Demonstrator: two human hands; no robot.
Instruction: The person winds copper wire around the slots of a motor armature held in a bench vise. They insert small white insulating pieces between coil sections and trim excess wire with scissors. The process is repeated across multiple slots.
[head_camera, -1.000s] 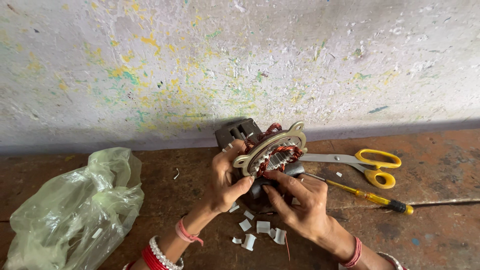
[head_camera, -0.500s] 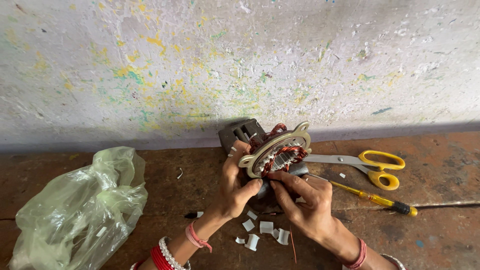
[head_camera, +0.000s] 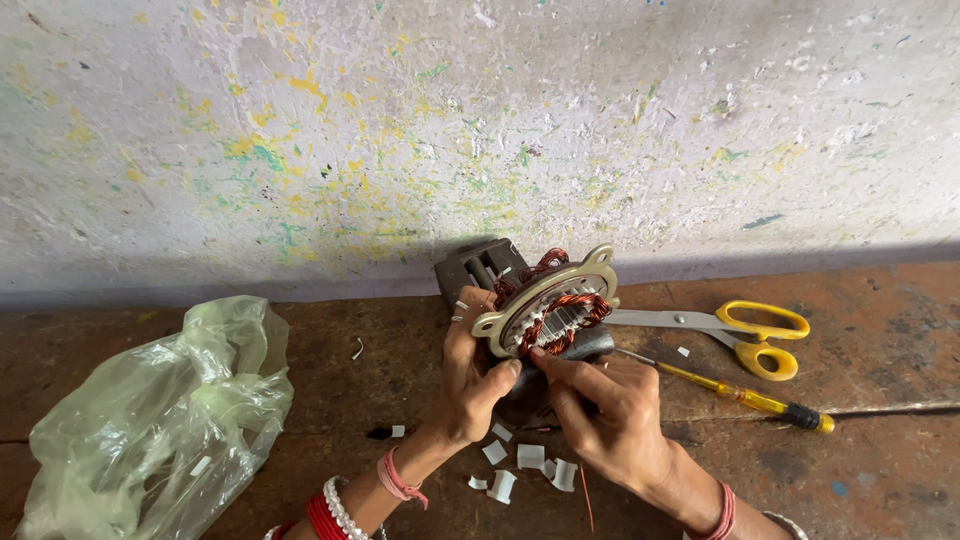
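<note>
Now stator (head_camera: 552, 305) held betw. left hand (head_camera: 470, 375) & right hand (head_camera: 605, 415).

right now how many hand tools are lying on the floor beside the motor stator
2. The yellow-handled scissors lie right of the motor stator, by the wall. The yellow-handled screwdriver lies just in front of them, its tip toward the right hand. The hands may hide others.

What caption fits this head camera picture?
Two hands, left and right, hold a copper-wound motor stator beside yellow scissors.
</note>
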